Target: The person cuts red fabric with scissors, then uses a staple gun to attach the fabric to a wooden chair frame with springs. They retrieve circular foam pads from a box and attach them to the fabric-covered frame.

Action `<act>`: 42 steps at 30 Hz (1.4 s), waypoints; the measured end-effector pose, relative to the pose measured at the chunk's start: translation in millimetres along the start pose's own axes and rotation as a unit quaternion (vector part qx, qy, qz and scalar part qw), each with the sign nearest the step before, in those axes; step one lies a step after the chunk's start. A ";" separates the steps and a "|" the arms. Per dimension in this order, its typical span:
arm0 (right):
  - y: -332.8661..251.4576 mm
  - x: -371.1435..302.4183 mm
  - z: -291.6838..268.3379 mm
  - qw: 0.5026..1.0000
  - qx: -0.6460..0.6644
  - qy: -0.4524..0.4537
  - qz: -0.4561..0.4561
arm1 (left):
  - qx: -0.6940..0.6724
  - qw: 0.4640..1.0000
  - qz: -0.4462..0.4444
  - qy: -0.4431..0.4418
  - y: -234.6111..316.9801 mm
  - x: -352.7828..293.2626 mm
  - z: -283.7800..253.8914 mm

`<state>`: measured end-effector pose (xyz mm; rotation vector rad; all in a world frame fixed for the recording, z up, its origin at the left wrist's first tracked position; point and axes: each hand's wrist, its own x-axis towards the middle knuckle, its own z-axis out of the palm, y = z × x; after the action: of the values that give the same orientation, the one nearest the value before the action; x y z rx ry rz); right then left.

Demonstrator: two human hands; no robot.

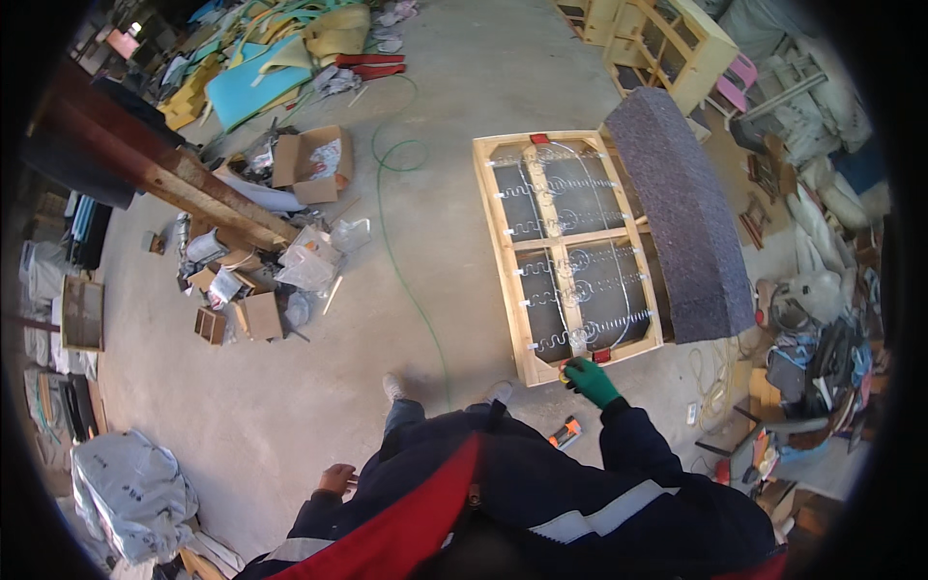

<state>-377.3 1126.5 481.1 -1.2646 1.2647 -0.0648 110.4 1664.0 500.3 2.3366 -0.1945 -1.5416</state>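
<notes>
My right hand [592, 381], in a green glove, is closed at the near edge of a wooden frame [530, 365]. A small yellow and red thing shows at its fingertips, too small to name. Wavy metal springs [580, 288] run across the frame over dark panels. A pale cord loops over them, and a red piece [601, 356] sits at the near rail, another [539, 139] at the far one. Low at my left side hangs my bare left hand [338, 478], holding nothing, fingers loosely apart.
A grey felt-covered panel [681, 213] leans along the frame's right side. An orange tool [565, 432] lies near my feet. A green hose [394, 261] crosses the concrete floor. Cardboard boxes [314, 164] and scraps surround a rusty post [184, 184]; clutter lines the right side.
</notes>
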 end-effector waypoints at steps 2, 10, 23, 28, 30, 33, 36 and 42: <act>-10.2 -10.9 30.3 0.999 -0.017 -0.030 0.013 | 0.022 1.000 0.010 0.002 -28.0 20.7 -11.8; -62.5 1.3 63.3 0.997 -0.074 0.026 -0.028 | 0.391 0.896 0.188 -0.090 -115.7 145.3 -74.2; 35.3 -9.5 161.6 0.947 0.200 0.084 0.238 | -0.048 0.987 0.150 0.025 152.6 258.9 -283.8; 36.8 39.9 178.8 0.992 -0.025 -0.121 -0.014 | -0.034 0.970 0.239 0.029 218.3 276.4 -303.9; 8.2 85.7 175.1 0.932 0.183 -0.009 0.312 | -0.046 0.968 0.244 0.015 237.5 289.2 -303.3; -55.7 180.2 152.2 0.953 0.156 0.008 0.261 | -0.050 0.985 0.164 0.024 256.3 304.2 -303.3; -131.4 279.1 114.5 0.964 0.144 0.011 0.223 | -0.070 0.994 0.070 0.055 265.8 308.7 -310.2; -321.6 466.9 5.6 0.997 -0.022 -0.015 0.073 | 0.181 0.979 0.066 -0.063 303.5 298.2 -300.7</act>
<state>-6.9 704.2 404.2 -1.2021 1.3360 0.0868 525.9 1353.0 455.0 2.4281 -0.7003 -1.7040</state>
